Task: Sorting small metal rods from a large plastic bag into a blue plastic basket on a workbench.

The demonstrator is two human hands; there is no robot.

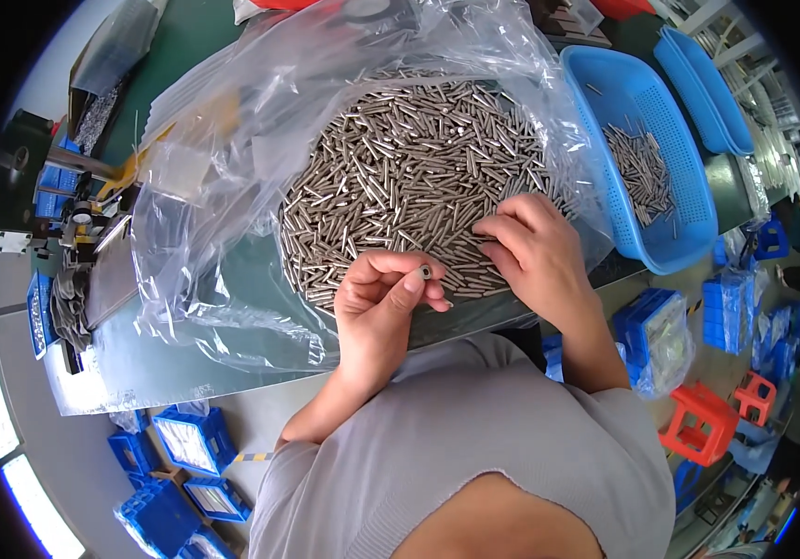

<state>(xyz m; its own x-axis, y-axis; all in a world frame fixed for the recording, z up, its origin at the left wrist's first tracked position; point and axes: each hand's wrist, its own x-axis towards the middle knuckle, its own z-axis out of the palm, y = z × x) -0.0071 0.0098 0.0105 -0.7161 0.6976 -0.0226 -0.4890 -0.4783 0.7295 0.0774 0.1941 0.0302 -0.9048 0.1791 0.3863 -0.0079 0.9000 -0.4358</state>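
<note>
Pins (418, 158) lie in a wide heap just ahead of your fingers, and your right hand (541, 253) reaches farther into it.

They point every which way, so no one long line fits them all. Your right thumb and fingers are close together at the heap's near right part; I cannot tell if they grip a pin. Your left hand (376, 300), by the near edge, pinches a small metal bit (426, 271), its round end facing up at you. A clear bag (344, 56) spreads around the heap; a blue basket (640, 93) with more pins is to the right.
</note>
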